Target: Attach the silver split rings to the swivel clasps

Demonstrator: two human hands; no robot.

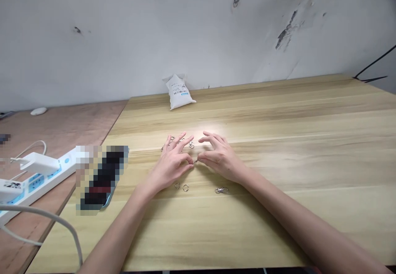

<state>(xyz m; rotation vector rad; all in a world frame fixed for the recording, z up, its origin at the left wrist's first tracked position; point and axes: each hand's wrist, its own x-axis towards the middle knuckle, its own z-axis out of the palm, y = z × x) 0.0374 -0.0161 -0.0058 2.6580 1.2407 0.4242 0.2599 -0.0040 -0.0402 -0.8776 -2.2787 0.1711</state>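
Thumb and forefinger of my left hand (173, 164) pinch one end of a small silvery metal piece (195, 162). At its other end, the thumb and forefinger of my right hand (221, 156) are closed on it too. The piece is too small and too covered by fingertips to name. Two metal rings (185, 187) lie on the table just below my left hand. A swivel clasp with a ring (222, 190) rests below my right hand. Beyond the fingers are more small metal clasps (192, 145), partly hidden by my left hand.
A white labelled packet (181, 94) stands near the wall on the wooden table (293, 142). To the left are a blurred phone-like object (103, 179), a white power strip (66, 162) with a plugged-in charger (40, 163), and a white cable (66, 224).
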